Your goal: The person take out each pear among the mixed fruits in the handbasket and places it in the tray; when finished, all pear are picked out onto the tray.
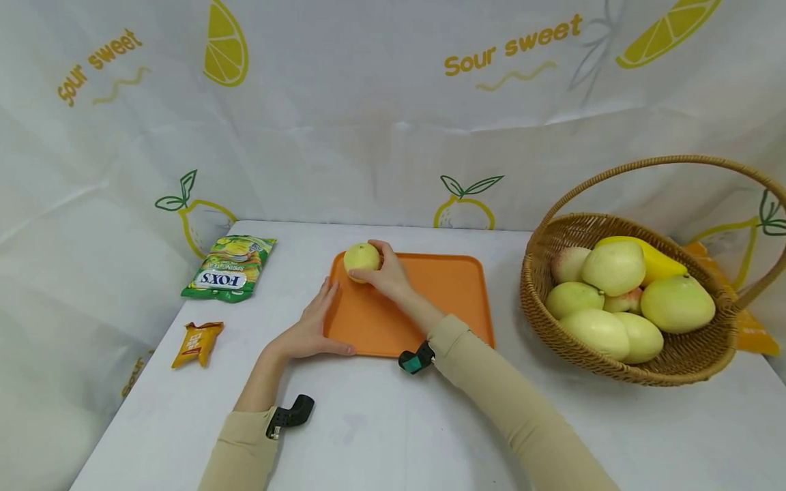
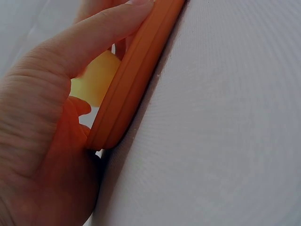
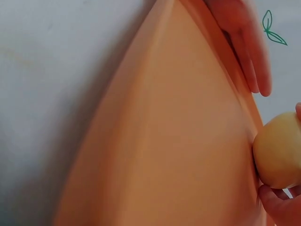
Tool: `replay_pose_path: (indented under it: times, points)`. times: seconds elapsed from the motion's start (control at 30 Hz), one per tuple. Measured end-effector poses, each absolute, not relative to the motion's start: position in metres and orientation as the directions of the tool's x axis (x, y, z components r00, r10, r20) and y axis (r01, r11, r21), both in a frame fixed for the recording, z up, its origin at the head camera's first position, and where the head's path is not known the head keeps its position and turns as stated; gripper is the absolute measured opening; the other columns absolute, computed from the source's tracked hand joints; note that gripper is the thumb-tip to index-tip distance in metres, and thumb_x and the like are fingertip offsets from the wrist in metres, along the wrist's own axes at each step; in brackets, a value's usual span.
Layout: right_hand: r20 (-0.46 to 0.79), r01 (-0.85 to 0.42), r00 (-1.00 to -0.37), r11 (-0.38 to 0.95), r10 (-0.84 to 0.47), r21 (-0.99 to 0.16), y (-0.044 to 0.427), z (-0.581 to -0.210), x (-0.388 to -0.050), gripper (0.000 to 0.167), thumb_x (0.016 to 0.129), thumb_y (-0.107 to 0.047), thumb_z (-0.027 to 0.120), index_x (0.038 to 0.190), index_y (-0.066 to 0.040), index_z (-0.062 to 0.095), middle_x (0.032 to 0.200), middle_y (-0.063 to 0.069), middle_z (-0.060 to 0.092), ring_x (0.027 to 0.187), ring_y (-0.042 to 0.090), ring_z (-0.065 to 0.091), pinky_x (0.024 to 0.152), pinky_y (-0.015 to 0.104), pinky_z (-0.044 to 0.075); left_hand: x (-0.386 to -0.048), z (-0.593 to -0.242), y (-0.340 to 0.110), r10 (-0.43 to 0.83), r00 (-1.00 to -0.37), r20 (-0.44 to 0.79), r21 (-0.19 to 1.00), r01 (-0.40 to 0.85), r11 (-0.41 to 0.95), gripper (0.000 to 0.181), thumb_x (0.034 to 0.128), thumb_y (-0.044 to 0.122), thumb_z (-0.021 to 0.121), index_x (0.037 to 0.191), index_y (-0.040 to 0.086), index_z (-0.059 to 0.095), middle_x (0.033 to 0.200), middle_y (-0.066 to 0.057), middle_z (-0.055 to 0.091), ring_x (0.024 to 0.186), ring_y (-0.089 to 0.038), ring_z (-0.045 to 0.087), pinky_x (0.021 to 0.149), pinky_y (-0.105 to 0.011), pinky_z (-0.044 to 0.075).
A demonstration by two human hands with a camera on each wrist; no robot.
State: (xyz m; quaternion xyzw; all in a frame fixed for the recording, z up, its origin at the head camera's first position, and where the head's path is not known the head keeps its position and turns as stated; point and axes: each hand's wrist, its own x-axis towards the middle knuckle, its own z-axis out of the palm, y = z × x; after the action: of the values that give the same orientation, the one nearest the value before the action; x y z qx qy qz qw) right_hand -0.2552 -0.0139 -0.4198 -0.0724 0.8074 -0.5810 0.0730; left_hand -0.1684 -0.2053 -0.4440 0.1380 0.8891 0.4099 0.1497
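A round yellow-green fruit (image 1: 361, 262) sits at the far left corner of the orange tray (image 1: 439, 283). My right hand (image 1: 390, 275) holds that fruit from its right side, thumb in front and fingers behind; the right wrist view shows the fruit (image 3: 278, 151) against the tray's edge. At the tray's near left corner, my left hand (image 1: 307, 329) touches the rim with fingers straight along the left side and thumb along the front. In the left wrist view the thumb lies on the rim, and the left hand (image 2: 40, 99) partly hides the fruit.
On the right stands a tall-handled wicker basket (image 1: 626, 372) with several fruits, an orange packet (image 1: 755, 334) partly behind it. To the left lie a green FOX'S packet (image 1: 230, 268) and a small orange wrapped snack (image 1: 198, 343). A lemon-print cloth (image 1: 344, 102) hangs behind the table.
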Motion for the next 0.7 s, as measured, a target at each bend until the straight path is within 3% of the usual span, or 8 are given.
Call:
replay_pose_path:
  times: [0.43,0.7]
  points:
    - [0.009,-0.106,-0.963,0.348,-0.268,-0.931,-0.008,-0.423,-0.256,0.086,0.080,-0.025,0.082,0.149,-0.008,0.033,0.145,0.012,0.044,0.124,0.027,0.048,0.103,0.044,0.041,-0.167,-0.443,-0.206,0.370,-0.915,-0.163,0.771,0.116,0.627,0.125,0.0697,0.049,0.085,0.158,0.023,0.000,0.162,0.001,-0.018,0.147,-0.032,-0.008,0.111,-0.065,0.007]
    - [0.024,-0.146,-0.941,0.342,-0.337,-0.928,0.001,-0.424,-0.258,0.084,0.081,-0.010,0.079,0.150,-0.007,0.031,0.146,0.015,0.041,0.126,0.030,0.048,0.102,0.043,0.042,-0.169,-0.445,-0.206,0.372,-0.916,-0.152,0.765,0.130,0.631,0.124,0.0706,0.049,0.084,0.158,0.021,0.001,0.162,-0.003,-0.017,0.147,-0.035,-0.008,0.111,-0.065,0.006]
